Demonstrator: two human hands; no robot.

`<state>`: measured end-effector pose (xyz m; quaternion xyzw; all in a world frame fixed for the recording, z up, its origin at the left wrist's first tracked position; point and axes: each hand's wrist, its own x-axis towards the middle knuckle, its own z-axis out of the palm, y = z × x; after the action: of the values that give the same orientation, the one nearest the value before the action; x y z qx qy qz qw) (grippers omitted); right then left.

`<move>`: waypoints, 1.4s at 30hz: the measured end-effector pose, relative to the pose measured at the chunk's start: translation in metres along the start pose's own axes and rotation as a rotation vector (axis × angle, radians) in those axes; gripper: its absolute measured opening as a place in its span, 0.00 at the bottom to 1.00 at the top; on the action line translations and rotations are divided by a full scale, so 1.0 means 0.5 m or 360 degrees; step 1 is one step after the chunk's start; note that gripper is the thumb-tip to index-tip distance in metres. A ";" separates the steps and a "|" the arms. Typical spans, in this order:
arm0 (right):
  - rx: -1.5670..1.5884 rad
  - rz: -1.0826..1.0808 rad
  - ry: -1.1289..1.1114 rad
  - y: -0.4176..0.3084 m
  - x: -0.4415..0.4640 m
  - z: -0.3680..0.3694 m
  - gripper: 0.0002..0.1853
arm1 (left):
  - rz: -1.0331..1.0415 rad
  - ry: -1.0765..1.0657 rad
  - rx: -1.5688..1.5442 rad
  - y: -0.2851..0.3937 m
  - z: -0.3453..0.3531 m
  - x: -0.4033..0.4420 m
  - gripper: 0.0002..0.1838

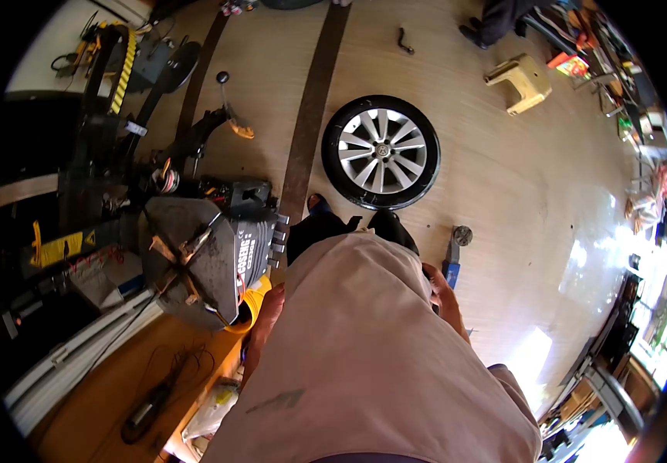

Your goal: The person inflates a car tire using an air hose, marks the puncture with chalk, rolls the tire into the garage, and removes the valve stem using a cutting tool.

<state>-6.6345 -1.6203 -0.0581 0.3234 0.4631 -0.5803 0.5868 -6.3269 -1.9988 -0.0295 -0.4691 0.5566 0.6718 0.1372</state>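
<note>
My left hand point(271, 302) hangs at my side, partly covered by my light shirt point(364, 332). It is nearest to a yellow coiled hose point(255, 302) beside the tire changer point(187, 262). On my other side, the shirt's edge covers part of my right hand point(439, 287). Its fingers are too hidden to show what they hold, if anything; the left fingers do not show clearly either. A blue and grey floor jack point(452, 258) is just right of that hand. On the floor in front of my feet lies a car wheel point(382, 151), its silver spoked rim facing up.
A yellow plastic stool point(523, 83) stands at the upper right, near another person's dark-clad leg point(496, 23). A small dark curved tool point(404, 41) lies beyond the wheel. An orange-brown surface point(117, 378) with a dark cabled tool is at lower left. Cluttered shelves line the right.
</note>
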 end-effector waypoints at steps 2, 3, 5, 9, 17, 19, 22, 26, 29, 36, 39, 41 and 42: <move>0.0017 0.0024 0.0017 0.009 0.004 0.003 0.19 | 0.0107 -0.0166 -0.0440 0.009 0.010 -0.012 0.19; 0.0037 0.0017 -0.0013 0.014 0.018 -0.004 0.20 | 0.0111 -0.0153 -0.0451 0.001 0.007 -0.011 0.19; 0.0048 -0.0041 -0.0067 0.020 0.034 -0.013 0.21 | 0.0060 -0.0184 -0.0419 -0.023 0.006 -0.011 0.19; 0.0078 0.0007 -0.0059 0.018 0.036 -0.005 0.21 | 0.0172 -0.0319 -0.0586 -0.046 -0.001 0.003 0.18; 0.0060 0.0078 -0.0161 0.010 0.007 0.020 0.20 | 0.0059 -0.0106 -0.0270 0.002 -0.022 -0.010 0.18; -0.0024 0.0138 -0.0113 0.014 0.015 0.018 0.18 | 0.0115 -0.0101 0.0054 -0.005 -0.040 0.000 0.19; -0.0257 0.0072 -0.0022 0.027 0.014 0.022 0.15 | 0.0126 -0.0067 0.0884 -0.172 -0.120 0.123 0.20; -0.0223 0.0082 -0.0111 0.045 0.029 0.006 0.17 | 0.0220 -0.0077 0.0569 -0.061 -0.113 0.112 0.19; -0.0187 -0.0010 -0.0089 0.040 0.030 0.024 0.15 | 0.0245 -0.0082 0.0471 -0.019 -0.112 0.126 0.19; -0.0966 -0.0792 0.0693 0.000 0.044 0.080 0.22 | 0.0267 -0.0115 0.0816 0.041 -0.136 0.169 0.18; -0.1791 -0.0967 0.0429 -0.030 0.103 0.056 0.24 | 0.0170 0.0049 0.1055 0.099 -0.128 0.167 0.16; -0.1762 -0.0847 0.0417 -0.032 0.090 0.057 0.23 | 0.0206 0.0186 0.1015 0.235 -0.090 0.102 0.13; -0.1748 -0.0732 0.0389 -0.031 0.092 0.051 0.23 | 0.0224 0.0261 0.0989 0.265 -0.084 0.089 0.11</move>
<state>-6.6501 -1.6628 -0.0886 -0.0706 0.8167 -0.3272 0.4700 -6.4237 -2.0960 0.0199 -0.4177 0.7753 0.4376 0.1817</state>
